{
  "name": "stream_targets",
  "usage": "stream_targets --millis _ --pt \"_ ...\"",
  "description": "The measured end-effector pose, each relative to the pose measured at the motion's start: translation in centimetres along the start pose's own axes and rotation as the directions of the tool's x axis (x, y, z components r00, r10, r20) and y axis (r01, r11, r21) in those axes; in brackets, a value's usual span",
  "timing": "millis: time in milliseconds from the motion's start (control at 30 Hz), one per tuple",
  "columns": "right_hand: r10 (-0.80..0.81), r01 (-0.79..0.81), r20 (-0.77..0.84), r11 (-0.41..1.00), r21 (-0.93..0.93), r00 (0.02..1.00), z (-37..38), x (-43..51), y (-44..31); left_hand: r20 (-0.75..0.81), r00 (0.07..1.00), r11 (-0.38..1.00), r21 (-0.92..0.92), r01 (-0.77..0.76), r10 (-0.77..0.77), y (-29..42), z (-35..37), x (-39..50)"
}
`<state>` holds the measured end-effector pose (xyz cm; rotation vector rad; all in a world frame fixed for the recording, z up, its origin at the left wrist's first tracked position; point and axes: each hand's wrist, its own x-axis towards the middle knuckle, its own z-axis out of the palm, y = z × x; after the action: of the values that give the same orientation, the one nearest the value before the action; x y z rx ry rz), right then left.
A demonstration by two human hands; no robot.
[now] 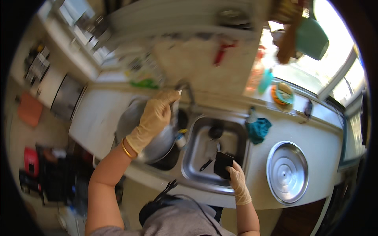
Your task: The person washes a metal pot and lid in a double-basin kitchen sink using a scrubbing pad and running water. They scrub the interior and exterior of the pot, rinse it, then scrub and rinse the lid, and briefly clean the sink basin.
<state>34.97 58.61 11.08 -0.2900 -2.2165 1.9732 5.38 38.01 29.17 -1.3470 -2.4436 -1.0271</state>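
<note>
My gloved right hand (238, 180) grips a flat black scouring pad (223, 165) over the right basin (196, 153) of a steel double sink. A utensil with a black handle (205, 165) lies in that basin, below the drain (216, 132). My gloved left hand (158, 113) is raised with curled fingers over a large metal pot (130, 118) at the left basin, close to the tap (189, 88). A pale narrow strip (175, 113) shows beside its fingers; blur hides whether it is held. A small white bottle with a yellow top (180, 141) stands between the basins.
A round metal lid or tray (285, 174) lies on the right counter (260, 188). A teal cloth (258, 129) sits at the sink's right edge. On the window ledge are a turquoise bottle (265, 81) and a small bowl (283, 96). A green container (311, 38) hangs above.
</note>
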Motion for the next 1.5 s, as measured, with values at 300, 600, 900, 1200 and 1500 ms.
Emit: stream_targets --millis 300,600,900,1200,1500 --pt "-0.012 0.037 0.27 0.995 -0.088 0.963 20.9 7.5 -8.1 -0.318 0.763 0.826 -0.182 0.534 -0.563 -17.9 -10.4 -25.3" --pt "-0.397 0.382 0.18 0.519 -0.765 0.9 38.0 26.7 -5.4 -0.384 0.778 0.811 0.115 0.574 -0.497 -33.4 -4.4 -27.9" --pt "-0.354 0.224 -0.002 0.596 -0.771 0.935 34.8 29.1 -4.4 -0.263 0.799 0.831 -0.016 0.557 -0.541 -34.3 -5.3 -28.1" --pt "-0.177 0.155 0.063 0.572 -0.806 0.982 34.1 26.5 -2.6 -0.145 0.77 0.777 -0.239 0.582 -0.621 -34.4 -2.4 -27.3" --pt "-0.073 0.238 0.228 0.414 -0.879 0.971 39.2 24.5 -7.9 0.304 0.728 0.607 -0.406 0.683 -0.615 -31.6 -8.0 -24.1"
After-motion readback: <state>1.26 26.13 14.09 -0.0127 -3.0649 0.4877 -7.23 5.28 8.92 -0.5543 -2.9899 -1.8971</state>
